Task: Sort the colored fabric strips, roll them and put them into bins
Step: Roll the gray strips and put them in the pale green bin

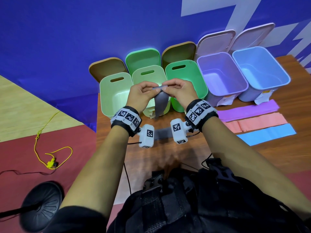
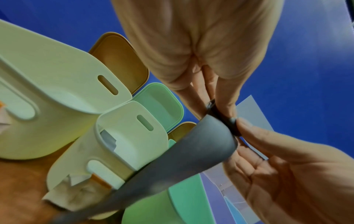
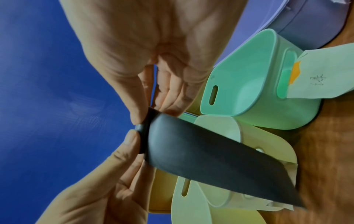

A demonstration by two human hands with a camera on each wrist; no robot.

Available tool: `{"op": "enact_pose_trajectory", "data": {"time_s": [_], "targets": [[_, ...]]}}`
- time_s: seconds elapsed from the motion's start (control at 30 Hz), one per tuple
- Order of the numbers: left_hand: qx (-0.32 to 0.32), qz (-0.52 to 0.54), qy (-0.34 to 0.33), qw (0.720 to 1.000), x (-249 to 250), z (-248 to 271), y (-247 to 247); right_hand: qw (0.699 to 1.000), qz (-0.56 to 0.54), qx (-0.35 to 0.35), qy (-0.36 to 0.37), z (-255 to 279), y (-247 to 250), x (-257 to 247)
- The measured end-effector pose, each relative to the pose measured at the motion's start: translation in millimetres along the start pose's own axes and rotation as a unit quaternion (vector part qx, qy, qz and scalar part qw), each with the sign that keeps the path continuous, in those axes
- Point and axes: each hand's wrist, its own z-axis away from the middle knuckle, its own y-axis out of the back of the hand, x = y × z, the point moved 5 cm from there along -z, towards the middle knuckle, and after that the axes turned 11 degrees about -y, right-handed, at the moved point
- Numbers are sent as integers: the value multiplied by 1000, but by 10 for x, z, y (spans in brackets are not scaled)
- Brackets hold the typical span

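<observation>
Both hands hold the top end of a grey fabric strip (image 1: 160, 105) above the bins. My left hand (image 1: 153, 89) and right hand (image 1: 165, 88) pinch a small rolled part of it between thumbs and fingertips. The strip's length hangs to the table and runs back between my wrists. In the left wrist view the left hand (image 2: 216, 109) pinches the roll (image 2: 230, 123) from above, and the strip (image 2: 191, 159) slants down past the bins. The right wrist view shows the right hand (image 3: 143, 118) on the roll's upper end, with the strip (image 3: 210, 151) trailing right.
A row of open bins stands behind my hands: pale green (image 1: 107, 98), pale yellow (image 1: 139, 78), green (image 1: 200, 91), purple (image 1: 242, 84), blue (image 1: 282, 76). Their lids lean on the blue wall. Purple (image 1: 249, 111), pink (image 1: 259, 122) and blue (image 1: 267, 134) strips lie flat at right. The table's left edge is close.
</observation>
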Motion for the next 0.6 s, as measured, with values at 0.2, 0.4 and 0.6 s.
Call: {"op": "enact_pose_trajectory", "data": {"time_s": [0.2,0.4,0.6], "targets": [[-6,21,5,1000,22,15,-22,999,12,-4,31,-15,-19,-43],[-9,6,-14,1000,50,-14,22,999,9,-29,19,28,-30,-93],[-6,3,-13,1000,48,-29,-10,1000,2,-6,26,-10,-4,-102]]}}
